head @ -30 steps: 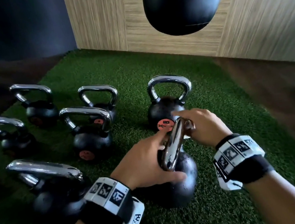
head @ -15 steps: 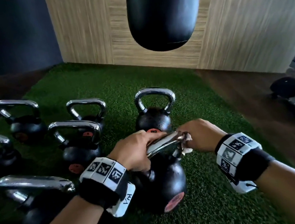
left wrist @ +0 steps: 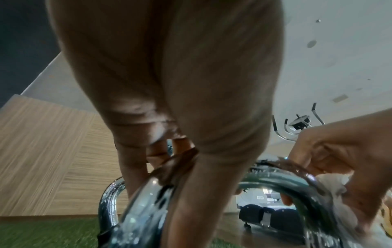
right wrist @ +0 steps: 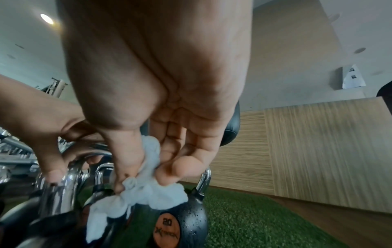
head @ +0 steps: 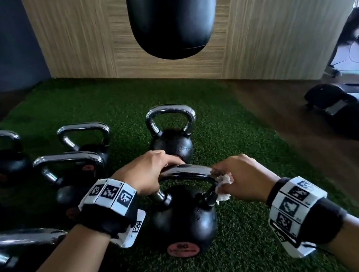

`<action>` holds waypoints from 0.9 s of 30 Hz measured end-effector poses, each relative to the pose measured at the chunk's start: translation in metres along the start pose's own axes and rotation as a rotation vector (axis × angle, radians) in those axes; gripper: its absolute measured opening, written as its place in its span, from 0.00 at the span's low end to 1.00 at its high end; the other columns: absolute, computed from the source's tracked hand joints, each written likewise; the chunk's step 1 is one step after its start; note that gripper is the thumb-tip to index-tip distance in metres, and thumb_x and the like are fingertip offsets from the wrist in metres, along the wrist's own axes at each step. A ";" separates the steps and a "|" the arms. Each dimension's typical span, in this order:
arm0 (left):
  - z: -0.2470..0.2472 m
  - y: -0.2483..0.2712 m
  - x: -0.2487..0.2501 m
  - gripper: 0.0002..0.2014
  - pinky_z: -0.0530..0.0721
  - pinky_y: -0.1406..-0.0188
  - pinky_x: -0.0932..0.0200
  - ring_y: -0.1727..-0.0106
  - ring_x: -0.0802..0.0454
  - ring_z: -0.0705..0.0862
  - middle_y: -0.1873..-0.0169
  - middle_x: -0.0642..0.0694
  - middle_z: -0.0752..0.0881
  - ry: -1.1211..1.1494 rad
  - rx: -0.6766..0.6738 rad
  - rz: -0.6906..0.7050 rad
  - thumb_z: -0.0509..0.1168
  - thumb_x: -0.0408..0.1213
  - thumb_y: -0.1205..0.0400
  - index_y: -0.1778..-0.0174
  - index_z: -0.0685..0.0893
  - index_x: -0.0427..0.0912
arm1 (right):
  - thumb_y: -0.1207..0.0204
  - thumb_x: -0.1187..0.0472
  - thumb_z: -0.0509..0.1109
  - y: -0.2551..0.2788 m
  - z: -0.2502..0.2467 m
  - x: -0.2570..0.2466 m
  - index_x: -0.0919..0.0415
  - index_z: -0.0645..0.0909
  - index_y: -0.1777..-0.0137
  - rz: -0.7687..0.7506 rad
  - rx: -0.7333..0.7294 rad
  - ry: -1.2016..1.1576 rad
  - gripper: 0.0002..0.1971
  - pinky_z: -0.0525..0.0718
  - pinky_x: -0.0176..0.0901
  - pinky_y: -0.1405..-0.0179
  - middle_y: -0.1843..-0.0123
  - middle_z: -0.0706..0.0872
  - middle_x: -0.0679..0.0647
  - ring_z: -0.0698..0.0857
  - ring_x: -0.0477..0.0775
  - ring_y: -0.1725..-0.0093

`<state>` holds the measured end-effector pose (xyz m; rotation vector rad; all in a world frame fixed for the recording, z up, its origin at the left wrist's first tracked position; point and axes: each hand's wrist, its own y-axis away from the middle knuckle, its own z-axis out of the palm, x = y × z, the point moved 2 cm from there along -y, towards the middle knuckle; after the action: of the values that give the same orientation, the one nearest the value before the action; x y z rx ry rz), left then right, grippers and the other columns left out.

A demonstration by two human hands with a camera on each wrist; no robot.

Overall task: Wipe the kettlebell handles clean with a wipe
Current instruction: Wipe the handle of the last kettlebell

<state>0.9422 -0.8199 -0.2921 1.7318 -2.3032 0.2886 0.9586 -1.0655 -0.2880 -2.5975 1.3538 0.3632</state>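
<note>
Green turf point(head: 220, 128) on the floor carries several black kettlebells point(head: 184, 221) with chrome handles, standing upright close together.

Green turf floor point(head: 217, 110), wood-panel wall point(head: 273, 23), hanging black punchbag point(head: 173, 12).

Dim, wide-angle views with blurred, stretched edges; a ceiling light point(right wrist: 47, 18) glares, chrome glints.

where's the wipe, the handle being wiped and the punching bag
wipe point(right wrist: 148, 189), right wrist view, crumpled middle below the fingertips
handle point(head: 185, 172), head view, top bar between the hands
punching bag point(head: 176, 16), head view, lower body
</note>
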 end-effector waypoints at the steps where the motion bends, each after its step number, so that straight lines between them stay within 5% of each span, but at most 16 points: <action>1: 0.000 0.001 0.000 0.44 0.72 0.48 0.68 0.46 0.62 0.76 0.55 0.66 0.72 0.008 0.004 0.002 0.74 0.22 0.29 0.25 0.76 0.70 | 0.26 0.60 0.79 0.001 0.000 0.000 0.50 0.89 0.48 -0.012 0.002 -0.021 0.09 0.71 0.25 0.59 0.52 0.87 0.40 0.83 0.41 0.53; 3: 0.002 0.002 0.001 0.44 0.74 0.45 0.66 0.46 0.60 0.78 0.54 0.64 0.73 0.015 0.018 0.008 0.75 0.22 0.29 0.25 0.76 0.70 | 0.26 0.61 0.79 0.001 0.000 0.001 0.53 0.89 0.43 -0.041 0.012 -0.024 0.12 0.62 0.18 0.60 0.50 0.86 0.41 0.79 0.39 0.52; 6: 0.003 0.006 0.003 0.40 0.72 0.50 0.71 0.47 0.60 0.80 0.54 0.63 0.73 0.021 0.060 0.020 0.76 0.27 0.28 0.26 0.76 0.70 | 0.26 0.60 0.79 -0.001 -0.005 0.001 0.52 0.89 0.44 -0.116 -0.001 0.041 0.12 0.63 0.17 0.62 0.47 0.91 0.45 0.78 0.35 0.54; 10: -0.003 0.010 0.000 0.29 0.69 0.57 0.78 0.52 0.72 0.77 0.53 0.68 0.76 0.117 0.013 0.026 0.77 0.58 0.25 0.27 0.78 0.71 | 0.26 0.53 0.77 -0.007 -0.022 0.010 0.44 0.85 0.38 -0.164 -0.157 0.107 0.17 0.71 0.27 0.60 0.48 0.87 0.38 0.77 0.29 0.61; 13: -0.020 0.004 -0.001 0.25 0.78 0.45 0.70 0.43 0.67 0.83 0.42 0.62 0.88 0.265 -0.068 -0.053 0.58 0.73 0.19 0.34 0.86 0.65 | 0.27 0.51 0.78 -0.024 -0.048 0.018 0.35 0.80 0.31 -0.108 -0.272 0.064 0.24 0.77 0.28 0.60 0.48 0.84 0.36 0.81 0.27 0.59; 17: -0.051 -0.017 0.001 0.28 0.79 0.42 0.63 0.44 0.62 0.87 0.48 0.61 0.92 0.293 -0.189 -0.066 0.50 0.72 0.16 0.40 0.90 0.62 | 0.28 0.48 0.79 -0.060 -0.081 0.025 0.33 0.84 0.45 -0.046 -0.197 0.057 0.13 0.85 0.44 0.48 0.46 0.87 0.39 0.85 0.37 0.53; 22: -0.082 -0.058 -0.020 0.18 0.82 0.36 0.56 0.42 0.55 0.87 0.46 0.57 0.92 0.106 -0.219 -0.105 0.54 0.52 0.08 0.36 0.88 0.56 | 0.34 0.50 0.83 -0.110 -0.108 0.039 0.35 0.80 0.49 -0.052 0.074 -0.084 0.18 0.80 0.29 0.65 0.62 0.85 0.43 0.84 0.35 0.65; 25: -0.087 -0.077 -0.037 0.14 0.78 0.46 0.63 0.43 0.56 0.86 0.43 0.57 0.91 0.005 -0.213 -0.167 0.59 0.49 0.10 0.33 0.87 0.57 | 0.34 0.51 0.85 -0.154 -0.120 0.047 0.44 0.81 0.46 -0.078 0.149 -0.134 0.20 0.78 0.22 0.66 0.61 0.86 0.44 0.83 0.32 0.67; 27: -0.088 -0.087 -0.046 0.16 0.78 0.40 0.64 0.38 0.56 0.86 0.40 0.56 0.90 -0.049 -0.240 -0.204 0.65 0.49 0.13 0.29 0.85 0.57 | 0.34 0.53 0.85 -0.190 -0.123 0.051 0.49 0.80 0.44 -0.085 0.147 -0.132 0.21 0.76 0.20 0.69 0.59 0.87 0.45 0.82 0.33 0.68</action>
<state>1.0445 -0.7757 -0.2219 1.8454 -2.0710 -0.0664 1.1590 -1.0321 -0.1757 -2.4551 1.1772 0.3987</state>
